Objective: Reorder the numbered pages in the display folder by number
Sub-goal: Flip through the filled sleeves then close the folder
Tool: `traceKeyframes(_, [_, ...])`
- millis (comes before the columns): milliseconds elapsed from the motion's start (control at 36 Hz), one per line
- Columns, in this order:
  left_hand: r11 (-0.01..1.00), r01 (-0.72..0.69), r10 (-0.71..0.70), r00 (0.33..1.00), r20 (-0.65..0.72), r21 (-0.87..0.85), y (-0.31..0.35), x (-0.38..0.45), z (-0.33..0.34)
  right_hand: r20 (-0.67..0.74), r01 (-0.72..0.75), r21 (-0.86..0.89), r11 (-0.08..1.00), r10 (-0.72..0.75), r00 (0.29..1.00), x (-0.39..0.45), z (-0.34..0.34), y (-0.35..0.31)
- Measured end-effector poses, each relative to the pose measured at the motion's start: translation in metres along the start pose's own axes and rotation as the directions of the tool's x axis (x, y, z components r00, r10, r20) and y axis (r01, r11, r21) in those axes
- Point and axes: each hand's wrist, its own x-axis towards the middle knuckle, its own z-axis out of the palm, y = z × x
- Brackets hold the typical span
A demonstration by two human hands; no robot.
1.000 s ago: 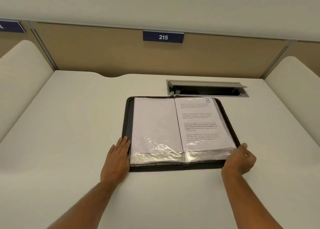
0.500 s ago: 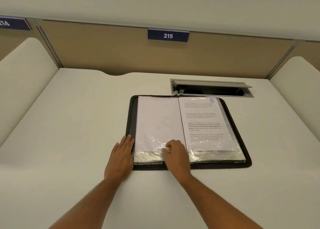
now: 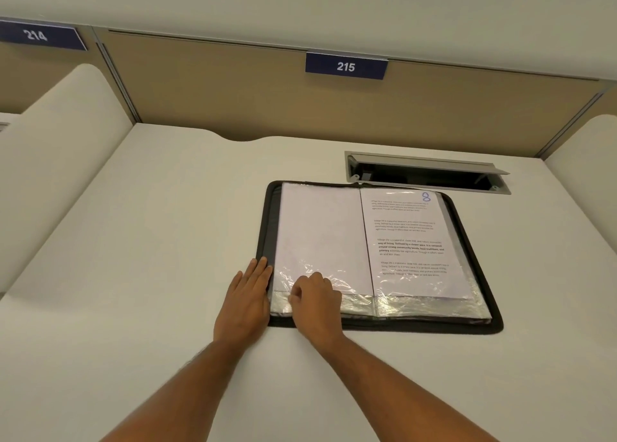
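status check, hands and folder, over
Left hand flat, steadying display folder edge. Right hand curled on blank left sleeve. Page 8 showing right. Nothing in the way.

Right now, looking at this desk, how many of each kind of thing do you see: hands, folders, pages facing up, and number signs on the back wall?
Hands: 2, the left hand and the right hand
Folder: 1
Pages facing up: 2, a blank page and page 8
Signs: 2, sign 214 and sign 215
Total: 7

Glossy, crinkled plastic sleeves [image 3: 430, 304] cover paper pages [image 3: 407, 241]; the desk [image 3: 133, 241] looks smooth and matt.
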Motion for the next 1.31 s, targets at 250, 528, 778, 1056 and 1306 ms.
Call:
traceKeyframes(250, [1.000,-0.009,0.009,1.000,-0.008,0.011,0.002,0.000,-0.001,-0.012,-0.220,0.622,0.751,0.291,0.957,-0.001,-0.028,0.018])
traceKeyframes(528, [1.000,-0.009,0.009,1.000,-0.015,0.021,0.003,0.000,-0.002,0.241,-0.231,0.968,-0.096,0.607,0.757,0.002,-0.082,0.089])
traceKeyframes(778, [1.000,-0.009,0.009,1.000,-0.012,0.026,0.004,0.000,-0.003,0.096,-0.262,0.953,0.152,0.669,0.737,-0.007,-0.093,0.123])
traceKeyframes(1056, [0.999,-0.001,0.001,1.000,-0.008,0.043,0.006,-0.001,-0.005,0.047,-0.146,0.491,0.859,0.142,0.989,-0.014,-0.039,0.042])
traceKeyframes(1306, [1.000,-0.007,0.007,1.000,0.006,0.013,0.006,-0.001,-0.006,0.074,0.063,0.154,0.986,-0.075,0.994,-0.006,0.000,0.005])
